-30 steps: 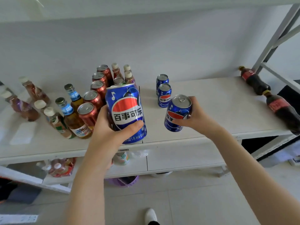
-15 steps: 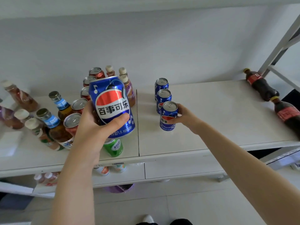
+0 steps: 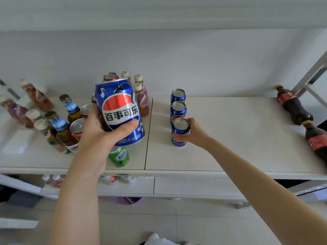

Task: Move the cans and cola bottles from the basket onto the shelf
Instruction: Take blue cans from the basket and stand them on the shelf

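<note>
Two hands, each wrapped round a blue cola can at the white shelf.

Nearest, the left hand point(image 3: 95, 135) holds a blue can point(image 3: 120, 110) in the air, slightly tilted, above a green can point(image 3: 119, 156) by the near edge of the shelf point(image 3: 230, 138). Further right, the right hand point(image 3: 196, 133) grips a second blue can point(image 3: 179, 133) standing upright on the shelf, the nearest in a row with two more blue cans point(image 3: 177, 110) behind it. Brown bottles point(image 3: 69, 110) and red cans point(image 3: 77, 126) crowd the left, and two cola bottles point(image 3: 292, 105) sit at the right end.

4 blue cans point(image 3: 120, 112); 2 cola bottles point(image 3: 292, 106); 1 green can point(image 3: 119, 157)
</note>
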